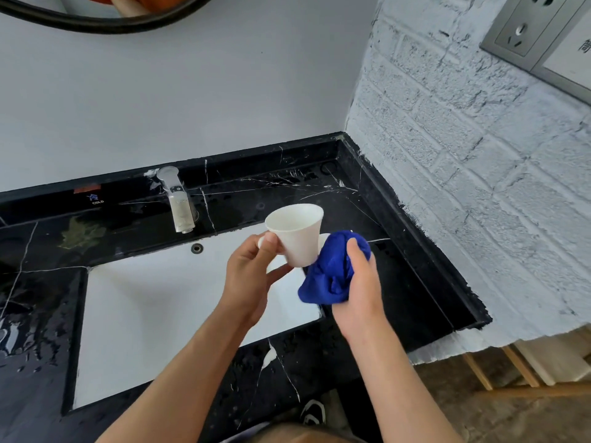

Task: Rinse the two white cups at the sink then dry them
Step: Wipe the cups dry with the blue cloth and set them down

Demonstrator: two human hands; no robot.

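My left hand [252,273] holds a white cup [297,233] by its handle, above the right end of the white sink basin [153,314]. The cup is tilted, with its mouth facing up and left. My right hand [361,282] is closed on a bunched blue cloth [332,270], which presses against the cup's lower right side. A bit of a second white cup [323,240] shows behind the first cup and the cloth, on the black counter; most of it is hidden.
A chrome faucet [177,199] stands behind the basin on the black marble counter [399,282], which is wet at the left. A white brick wall [479,187] borders the counter's right side, with a socket plate [524,30] high up.
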